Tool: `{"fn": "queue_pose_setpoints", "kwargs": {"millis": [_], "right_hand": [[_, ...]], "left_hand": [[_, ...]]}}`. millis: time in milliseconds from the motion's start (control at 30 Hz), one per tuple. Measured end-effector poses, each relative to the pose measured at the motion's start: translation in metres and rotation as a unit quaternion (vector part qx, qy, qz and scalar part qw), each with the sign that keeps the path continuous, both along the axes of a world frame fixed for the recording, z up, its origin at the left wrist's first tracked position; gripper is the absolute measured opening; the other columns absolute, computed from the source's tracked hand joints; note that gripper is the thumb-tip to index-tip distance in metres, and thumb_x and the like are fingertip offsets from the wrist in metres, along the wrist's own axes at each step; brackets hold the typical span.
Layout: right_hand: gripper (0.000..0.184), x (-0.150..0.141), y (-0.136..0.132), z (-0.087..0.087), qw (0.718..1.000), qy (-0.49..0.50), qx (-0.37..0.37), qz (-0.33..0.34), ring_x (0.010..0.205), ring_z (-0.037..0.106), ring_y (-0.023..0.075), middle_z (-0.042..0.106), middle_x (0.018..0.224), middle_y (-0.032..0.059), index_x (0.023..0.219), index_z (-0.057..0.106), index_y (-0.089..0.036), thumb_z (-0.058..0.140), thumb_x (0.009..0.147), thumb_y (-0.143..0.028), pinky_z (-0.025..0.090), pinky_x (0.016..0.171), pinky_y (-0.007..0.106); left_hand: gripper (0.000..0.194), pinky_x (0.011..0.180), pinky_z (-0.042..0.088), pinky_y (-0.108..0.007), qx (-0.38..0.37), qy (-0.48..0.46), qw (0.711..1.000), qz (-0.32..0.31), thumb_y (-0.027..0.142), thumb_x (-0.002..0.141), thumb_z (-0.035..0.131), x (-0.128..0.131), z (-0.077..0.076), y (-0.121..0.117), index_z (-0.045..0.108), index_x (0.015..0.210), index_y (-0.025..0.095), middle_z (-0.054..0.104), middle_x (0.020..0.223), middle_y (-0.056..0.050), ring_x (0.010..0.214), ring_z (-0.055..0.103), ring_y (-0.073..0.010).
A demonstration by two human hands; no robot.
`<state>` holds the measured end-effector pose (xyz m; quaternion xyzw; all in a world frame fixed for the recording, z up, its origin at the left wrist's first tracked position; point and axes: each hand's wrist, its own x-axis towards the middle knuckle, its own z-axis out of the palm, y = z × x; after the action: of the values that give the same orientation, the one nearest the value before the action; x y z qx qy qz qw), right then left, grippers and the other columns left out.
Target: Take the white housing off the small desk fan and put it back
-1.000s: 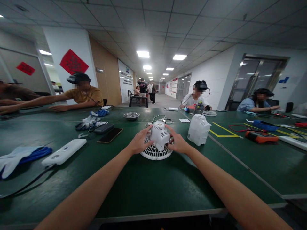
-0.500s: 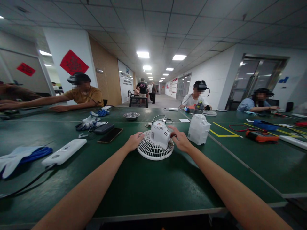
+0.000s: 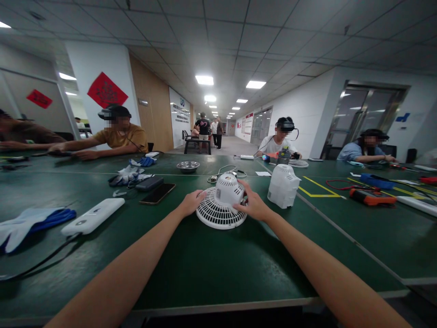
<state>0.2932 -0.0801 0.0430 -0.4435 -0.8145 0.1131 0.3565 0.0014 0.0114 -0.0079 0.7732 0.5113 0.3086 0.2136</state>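
A white fan head (image 3: 226,192) lies grille down on the green table in front of me, with its domed, slotted motor housing on top. At the left edge of its round grille (image 3: 218,218), my left hand (image 3: 191,202) has its fingers closed on the rim. My right hand (image 3: 254,202) wraps the right side of the housing, thumb low and fingers higher up. Part of the housing's right side is hidden by those fingers. Just right of that hand stands a separate white plastic cover (image 3: 283,186), upright and apart from the fan head.
Left of me lie a phone (image 3: 157,193), a dark case (image 3: 149,183), a white power bank (image 3: 94,216) with a cable, and gloves (image 3: 34,221). Behind the fan are a metal bowl (image 3: 188,166) and a white cord. An orange multimeter (image 3: 372,197) lies right. Co-workers sit across the table.
My right hand has closed in on the motor housing, its thumb now against the lower side. My left hand and the fan head stay nearly in place. The co-worker at left drew an arm back.
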Motion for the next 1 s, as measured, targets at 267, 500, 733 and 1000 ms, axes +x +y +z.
{"fn": "queue_pose_setpoints", "kwargs": {"millis": [267,500,733,1000], "right_hand": [[0.106,0.0020,0.0001,0.0005,1.000,-0.003,-0.019,0.005,0.092,0.061,0.0230,0.054,0.126,0.0121,0.151,0.016,-0.025,0.079,0.067,-0.042,0.045,0.089,0.041],[0.109,0.0022,-0.0002,0.0010,1.000,-0.011,-0.022,0.008,0.102,0.060,0.0267,0.052,0.130,0.0127,0.151,0.013,-0.026,0.079,0.067,-0.046,0.044,0.093,0.044],[0.109,0.0027,0.0004,0.0003,1.000,-0.005,-0.024,0.017,0.112,0.057,0.0288,0.049,0.135,0.0129,0.151,0.011,-0.027,0.079,0.067,-0.044,0.039,0.101,0.047],[0.108,0.0034,0.0021,-0.0006,1.000,-0.015,-0.017,0.018,0.110,0.058,0.0295,0.049,0.134,0.0141,0.151,0.010,-0.026,0.077,0.069,-0.046,0.040,0.100,0.048]], "left_hand": [[0.065,0.097,0.043,-0.035,-0.003,-0.009,1.000,0.006,0.061,0.090,0.034,0.0012,0.0019,-0.0014,0.056,0.131,0.015,0.064,0.127,-0.011,0.116,0.059,-0.0265],[0.067,0.097,0.043,-0.037,-0.009,-0.015,1.000,0.000,0.063,0.089,0.033,0.0013,0.0016,-0.0015,0.055,0.131,0.016,0.063,0.127,-0.012,0.115,0.059,-0.0273],[0.069,0.096,0.043,-0.037,-0.012,-0.008,1.000,-0.001,0.065,0.089,0.031,0.0000,0.0020,-0.0025,0.054,0.132,0.016,0.063,0.128,-0.012,0.116,0.059,-0.0274],[0.067,0.096,0.043,-0.035,-0.012,-0.005,1.000,-0.002,0.063,0.090,0.032,0.0004,0.0012,-0.0003,0.054,0.132,0.016,0.063,0.128,-0.012,0.115,0.059,-0.0270]]}}
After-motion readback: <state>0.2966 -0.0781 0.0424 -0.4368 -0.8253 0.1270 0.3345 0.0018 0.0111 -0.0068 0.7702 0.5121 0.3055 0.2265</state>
